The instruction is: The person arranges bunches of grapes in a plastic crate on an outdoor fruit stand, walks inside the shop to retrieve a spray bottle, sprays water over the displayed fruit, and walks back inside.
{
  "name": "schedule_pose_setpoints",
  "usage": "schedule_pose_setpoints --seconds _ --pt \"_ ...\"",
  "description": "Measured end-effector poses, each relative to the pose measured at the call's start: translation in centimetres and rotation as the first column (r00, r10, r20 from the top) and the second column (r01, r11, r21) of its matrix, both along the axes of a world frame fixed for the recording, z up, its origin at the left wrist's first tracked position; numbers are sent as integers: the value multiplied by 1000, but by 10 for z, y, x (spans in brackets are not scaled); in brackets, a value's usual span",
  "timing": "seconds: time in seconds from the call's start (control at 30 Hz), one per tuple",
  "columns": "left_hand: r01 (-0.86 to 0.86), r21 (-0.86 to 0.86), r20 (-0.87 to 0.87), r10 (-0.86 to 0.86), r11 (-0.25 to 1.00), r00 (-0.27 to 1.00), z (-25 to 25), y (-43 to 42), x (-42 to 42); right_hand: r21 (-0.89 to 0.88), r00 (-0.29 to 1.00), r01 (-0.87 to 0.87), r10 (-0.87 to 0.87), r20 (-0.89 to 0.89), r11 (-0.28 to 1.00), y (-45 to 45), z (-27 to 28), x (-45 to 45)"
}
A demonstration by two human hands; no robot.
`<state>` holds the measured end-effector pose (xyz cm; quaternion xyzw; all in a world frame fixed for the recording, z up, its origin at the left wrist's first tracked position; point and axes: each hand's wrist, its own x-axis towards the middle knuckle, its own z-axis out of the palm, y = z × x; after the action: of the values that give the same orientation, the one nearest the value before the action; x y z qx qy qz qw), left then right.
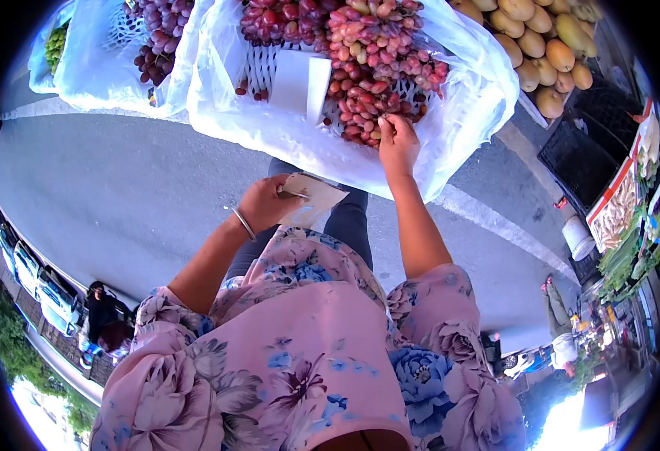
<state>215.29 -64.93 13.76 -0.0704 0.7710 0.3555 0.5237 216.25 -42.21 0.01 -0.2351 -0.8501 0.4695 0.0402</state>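
Observation:
Red grapes (361,98) lie in a crate lined with clear plastic (285,135) at the top middle. My right hand (399,146) reaches over the crate's near edge, its fingertips pinched together at the lower right of the bunch; whatever is between them is too small to make out. In front of my body, my left hand (268,201) is closed on a pale, flat card or packet (311,199). A bracelet is on that wrist. A white card (300,86) stands in the crate, left of the grapes.
To the left are another plastic-lined crate of dark grapes (166,37) and some green grapes (55,49). Yellow-orange fruit (544,45) is piled at upper right, near black crates (581,161) and a white bucket (578,237). People stand at lower left and lower right.

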Motion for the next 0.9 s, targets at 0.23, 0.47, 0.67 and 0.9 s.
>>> schedule_pose_setpoints --seconds 0.23,0.47,0.67,0.9 --pt "8 60 -55 -4 998 998 0 4 9 -204 963 175 -210 -168 963 13 66 -11" --pt "-87 110 -31 91 990 995 12 16 4 -532 932 299 -362 -15 792 48 92 -20" --pt "-80 94 -45 85 992 995 4 7 7 -572 891 345 -452 -51 744 66 95 -41" --pt "-43 64 -84 48 997 995 6 8 8 -903 802 290 -596 48 317 75 80 -67"
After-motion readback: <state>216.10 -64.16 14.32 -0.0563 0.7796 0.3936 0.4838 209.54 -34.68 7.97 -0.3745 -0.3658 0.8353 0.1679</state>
